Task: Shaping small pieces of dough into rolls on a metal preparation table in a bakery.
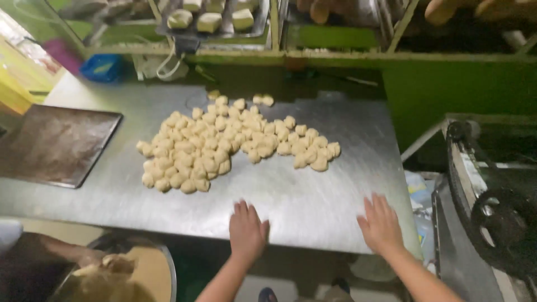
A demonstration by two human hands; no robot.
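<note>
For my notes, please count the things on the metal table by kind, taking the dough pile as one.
Dough pile: 1
Dark baking tray: 1
Hands, left and right, flat on the table: 2
Total: 4

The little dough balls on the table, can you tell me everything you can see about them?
The dough balls are small, pale cream lumps, roundish and soft-looking, heaped loosely in one wide pile. They lie on the shiny metal table, near its middle, with a couple sitting apart at the back edge. Some lean on each other. Nothing else touches them: the left hand and right hand rest flat at the near edge, apart from the pile. A dark tray lies to the left.
</note>
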